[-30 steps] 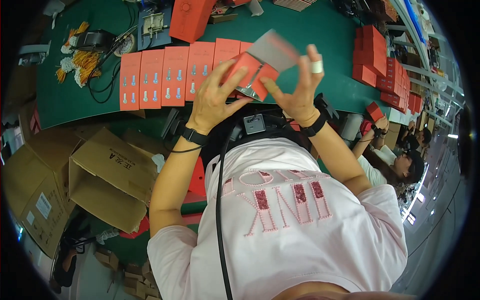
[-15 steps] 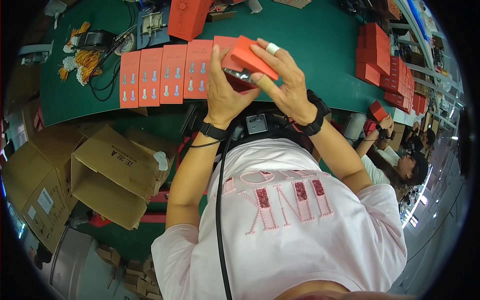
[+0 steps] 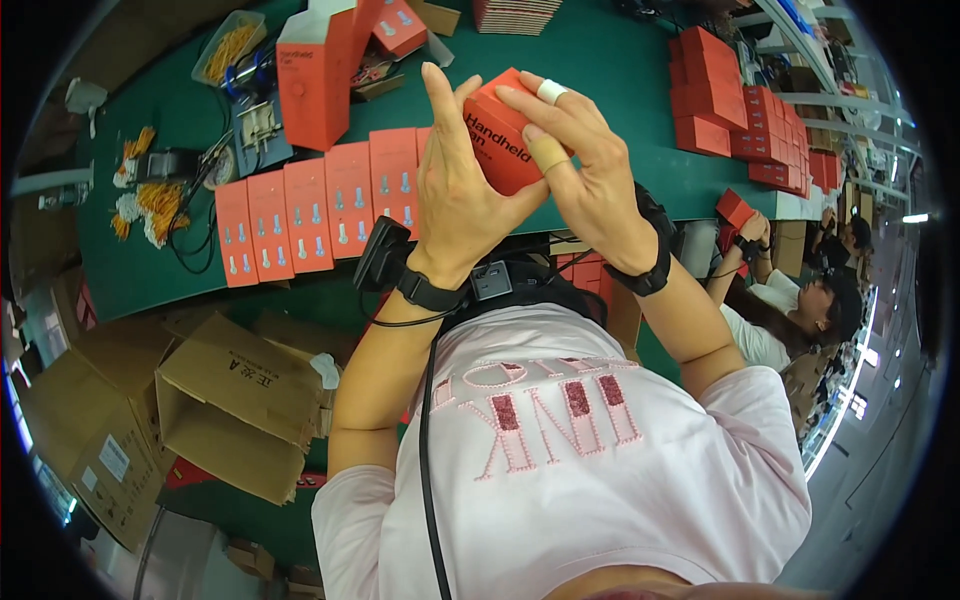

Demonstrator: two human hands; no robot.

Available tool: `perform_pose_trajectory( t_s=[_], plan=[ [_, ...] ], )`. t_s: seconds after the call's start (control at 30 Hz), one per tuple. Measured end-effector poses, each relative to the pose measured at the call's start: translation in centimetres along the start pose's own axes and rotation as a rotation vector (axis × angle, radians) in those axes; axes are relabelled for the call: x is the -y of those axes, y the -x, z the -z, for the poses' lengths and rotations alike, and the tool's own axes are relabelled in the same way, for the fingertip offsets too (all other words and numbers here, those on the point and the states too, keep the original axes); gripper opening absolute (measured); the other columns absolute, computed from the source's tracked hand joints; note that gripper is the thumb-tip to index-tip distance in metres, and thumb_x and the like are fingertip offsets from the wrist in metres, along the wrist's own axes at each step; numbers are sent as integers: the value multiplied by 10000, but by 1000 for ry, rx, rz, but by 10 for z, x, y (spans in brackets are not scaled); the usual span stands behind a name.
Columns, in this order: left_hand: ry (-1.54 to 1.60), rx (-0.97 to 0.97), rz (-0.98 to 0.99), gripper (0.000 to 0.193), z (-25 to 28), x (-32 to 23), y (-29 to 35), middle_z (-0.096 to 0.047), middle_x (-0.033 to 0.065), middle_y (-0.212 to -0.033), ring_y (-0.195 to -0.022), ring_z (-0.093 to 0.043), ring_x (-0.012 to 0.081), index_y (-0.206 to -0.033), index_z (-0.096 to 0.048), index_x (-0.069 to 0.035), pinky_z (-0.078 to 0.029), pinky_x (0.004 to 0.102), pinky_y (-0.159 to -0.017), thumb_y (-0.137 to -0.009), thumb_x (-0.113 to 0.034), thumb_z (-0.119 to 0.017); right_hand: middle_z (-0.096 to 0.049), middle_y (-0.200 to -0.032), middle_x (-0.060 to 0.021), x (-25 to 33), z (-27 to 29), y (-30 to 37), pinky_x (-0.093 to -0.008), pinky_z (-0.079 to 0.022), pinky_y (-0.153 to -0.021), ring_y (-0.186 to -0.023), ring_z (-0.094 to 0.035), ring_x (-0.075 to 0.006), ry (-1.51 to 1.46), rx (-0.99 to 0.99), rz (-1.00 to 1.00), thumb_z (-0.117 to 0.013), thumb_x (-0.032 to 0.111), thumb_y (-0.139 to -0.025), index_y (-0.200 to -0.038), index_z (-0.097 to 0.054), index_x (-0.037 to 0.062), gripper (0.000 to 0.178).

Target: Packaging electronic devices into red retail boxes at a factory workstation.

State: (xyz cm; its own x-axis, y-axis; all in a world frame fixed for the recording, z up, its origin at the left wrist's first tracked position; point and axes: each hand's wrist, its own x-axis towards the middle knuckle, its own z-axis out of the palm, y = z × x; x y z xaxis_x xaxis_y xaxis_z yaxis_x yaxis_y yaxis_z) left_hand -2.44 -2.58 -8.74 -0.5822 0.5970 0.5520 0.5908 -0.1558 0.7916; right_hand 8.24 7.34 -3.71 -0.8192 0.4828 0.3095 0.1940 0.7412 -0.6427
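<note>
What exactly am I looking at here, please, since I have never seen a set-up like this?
There is no machine: a person works with two bare hands, with black bands on the wrists. The view is from a fisheye camera worn on the head, looking down, so edges bend and the person's shirt fills the lower part.

The left hand and right hand hold a red box between them. On the green table lie a row of boxes and orange cords to the left, and stacked boxes to the right. Brown cartons sit below the table's edge.
</note>
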Motion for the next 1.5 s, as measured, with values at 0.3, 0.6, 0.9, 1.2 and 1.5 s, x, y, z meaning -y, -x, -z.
perform_pose_trajectory(
  t_s=[0.3, 0.6, 0.9, 1.2, 1.5],
  plan=[
    [65, 204, 52, 1327, -48, -10, -7, -498, 362, -1391, -1189, -606, 448, -1566, 8, 76, -548, 425, -939, -674, -270, -912, -443, -1526, -220, -25, 57, 23, -467, -260, -1206, -1455, -381, -346, -178, 184, -146, -614, 200, -940, -1449, -483, 14, 557],
    [340, 382, 197, 1329, -82, -47, -20, -467, 318, -1452, -1241, -601, 323, -1588, 30, 18, -500, 380, -1028, -673, -154, -918, -595, -1406, -186, -58, 124, 43, -428, -363, -1149, -1334, -539, -323, -292, 156, -85, -508, 84, -1004, -1327, -629, -18, 360],
    [385, 434, 280, 1307, -109, -67, -22, -455, 310, -1472, -1243, -598, 307, -1591, 9, 18, -500, 380, -1033, -673, -131, -909, -615, -1368, -198, -62, 151, 52, -453, -418, -1098, -1293, -565, -366, -166, 113, -82, -523, 81, -993, -1265, -667, -17, 323],
    [245, 399, 130, 1363, -132, -59, -13, -450, 356, -1447, -1232, -601, 405, -1579, -11, 33, -559, 415, -954, -622, -234, -944, -417, -1551, -200, -62, 164, 66, -566, -243, -1181, -1437, -394, -407, 96, 375, -79, -725, 541, -834, -1532, -365, 3, 952],
    [162, 293, 67, 1312, -169, -47, -9, -460, 323, -1456, -1192, -601, 443, -1577, 21, 42, -546, 427, -954, -676, -200, -902, -337, -1556, -290, -104, 128, 61, -506, -352, -1126, -1360, -432, -471, 225, 52, -158, -792, 468, -801, -1461, -490, 46, 839]
  ],
)
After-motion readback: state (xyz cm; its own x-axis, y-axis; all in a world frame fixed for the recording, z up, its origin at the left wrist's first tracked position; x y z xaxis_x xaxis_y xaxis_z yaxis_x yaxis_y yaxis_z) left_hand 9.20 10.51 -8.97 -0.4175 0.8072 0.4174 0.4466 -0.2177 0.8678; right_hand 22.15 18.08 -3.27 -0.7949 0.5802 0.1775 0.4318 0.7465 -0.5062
